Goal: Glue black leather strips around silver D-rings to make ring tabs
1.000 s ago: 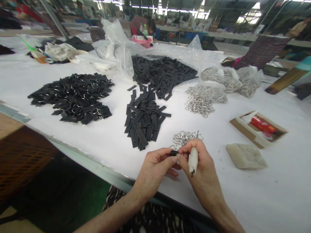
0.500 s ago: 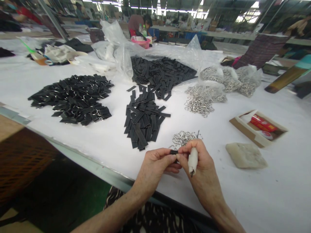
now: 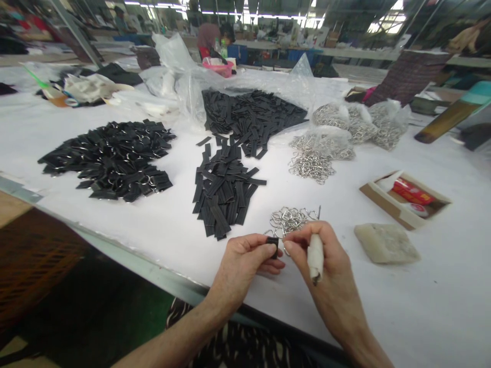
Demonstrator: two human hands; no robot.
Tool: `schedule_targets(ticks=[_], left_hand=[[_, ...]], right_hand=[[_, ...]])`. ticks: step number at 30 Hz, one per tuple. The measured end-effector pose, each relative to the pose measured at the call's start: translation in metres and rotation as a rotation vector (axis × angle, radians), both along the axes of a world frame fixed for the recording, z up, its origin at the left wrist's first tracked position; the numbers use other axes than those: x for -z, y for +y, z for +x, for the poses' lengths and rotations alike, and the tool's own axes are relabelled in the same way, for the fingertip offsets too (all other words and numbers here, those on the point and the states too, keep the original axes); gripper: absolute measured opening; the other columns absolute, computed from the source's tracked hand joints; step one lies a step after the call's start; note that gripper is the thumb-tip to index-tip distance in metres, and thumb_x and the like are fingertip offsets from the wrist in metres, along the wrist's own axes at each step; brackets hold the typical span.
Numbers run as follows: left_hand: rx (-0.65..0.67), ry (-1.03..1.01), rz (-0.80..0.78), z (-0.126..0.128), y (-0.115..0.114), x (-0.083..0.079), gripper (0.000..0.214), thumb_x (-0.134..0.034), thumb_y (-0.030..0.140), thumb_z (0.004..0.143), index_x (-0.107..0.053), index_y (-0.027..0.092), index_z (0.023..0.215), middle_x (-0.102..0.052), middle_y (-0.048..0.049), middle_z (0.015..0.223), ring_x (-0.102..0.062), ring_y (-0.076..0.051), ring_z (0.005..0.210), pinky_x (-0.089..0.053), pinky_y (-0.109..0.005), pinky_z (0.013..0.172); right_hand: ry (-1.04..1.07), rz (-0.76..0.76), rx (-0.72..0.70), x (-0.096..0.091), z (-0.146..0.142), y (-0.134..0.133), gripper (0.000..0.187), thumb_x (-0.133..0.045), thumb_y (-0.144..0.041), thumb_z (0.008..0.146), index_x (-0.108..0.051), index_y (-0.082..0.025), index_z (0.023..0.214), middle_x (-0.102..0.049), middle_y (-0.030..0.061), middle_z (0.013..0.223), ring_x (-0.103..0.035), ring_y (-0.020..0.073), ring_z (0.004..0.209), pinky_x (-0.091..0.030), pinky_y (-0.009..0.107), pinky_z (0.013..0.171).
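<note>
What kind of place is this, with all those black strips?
Probably a factory workshop: black strips and metal rings lie in big piles on a wide table, and more people and worktables show behind.

A short black strip, apparently folded, is pinched between the thumb and fingers of the left hand, just above the desk. A slim tool with a pale, wrapped handle lies slantwise in the right hand, its thin dark shaft jutting past the knuckles. Silver metal rings lie loosely heaped just beyond the fingertips.
</note>
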State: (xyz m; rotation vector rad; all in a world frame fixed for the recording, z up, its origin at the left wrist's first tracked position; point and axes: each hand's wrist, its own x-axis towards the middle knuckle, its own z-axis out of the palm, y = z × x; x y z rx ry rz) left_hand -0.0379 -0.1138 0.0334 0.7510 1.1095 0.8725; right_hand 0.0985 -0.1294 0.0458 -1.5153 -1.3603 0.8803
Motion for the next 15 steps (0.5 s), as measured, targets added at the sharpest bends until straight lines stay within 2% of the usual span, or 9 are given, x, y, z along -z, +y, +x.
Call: schedule_targets(ticks=[3, 6, 9, 12, 15], left_hand=[[0.014, 0.041, -0.016, 0.001, 0.002, -0.003, 0.014, -0.062, 0.022, 0.076, -0.068, 0.01, 0.073, -0.071, -0.0059, 0.069, -0.066, -0.013, 0.058, -0.054, -0.021, 0.059], [0.031, 0.06, -0.027, 0.002, 0.004, -0.003, 0.014, -0.063, 0.022, 0.076, -0.067, 0.01, 0.071, -0.071, -0.0059, 0.07, -0.065, -0.012, 0.057, -0.054, -0.02, 0.057], [0.054, 0.063, -0.012, 0.005, 0.006, -0.003, 0.014, -0.063, 0.022, 0.075, -0.067, 0.01, 0.07, -0.071, -0.0057, 0.071, -0.064, -0.012, 0.056, -0.054, -0.02, 0.056], [0.078, 0.074, -0.01, 0.009, 0.007, -0.004, 0.014, -0.063, 0.022, 0.075, -0.067, 0.01, 0.07, -0.07, -0.0051, 0.07, -0.064, -0.011, 0.056, -0.053, -0.019, 0.056], [0.111, 0.08, -0.007, 0.015, 0.009, -0.005, 0.014, -0.063, 0.023, 0.075, -0.067, 0.011, 0.069, -0.07, -0.0049, 0.069, -0.064, -0.012, 0.056, -0.053, -0.02, 0.056]], right_hand=[[-0.055, 0.04, 0.039, -0.008, 0.024, -0.006, 0.016, -0.059, -0.038, 0.082, -0.053, -0.024, 0.089, -0.062, -0.0032, 0.066, -0.056, 0.0129, 0.057, -0.045, 0.023, 0.052], [-0.168, 0.102, 0.075, -0.013, 0.058, -0.015, 0.029, -0.058, -0.044, 0.081, -0.058, -0.024, 0.103, -0.061, -0.0021, 0.062, -0.052, 0.0137, 0.052, -0.044, 0.026, 0.052], [-0.189, 0.119, 0.153, -0.015, 0.088, -0.027, 0.039, -0.06, -0.048, 0.079, -0.062, -0.024, 0.11, -0.062, 0.0017, 0.074, -0.051, 0.0142, 0.054, -0.043, 0.027, 0.05], [-0.208, 0.085, 0.352, -0.014, 0.107, -0.036, 0.037, -0.062, -0.05, 0.076, -0.068, -0.025, 0.103, -0.061, 0.0023, 0.071, -0.053, 0.0158, 0.057, -0.041, 0.026, 0.047], [-0.13, 0.101, 0.569, -0.01, 0.118, -0.039, 0.029, -0.065, -0.046, 0.076, -0.07, -0.023, 0.094, -0.063, 0.0045, 0.074, -0.055, 0.0182, 0.065, -0.039, 0.027, 0.049]])
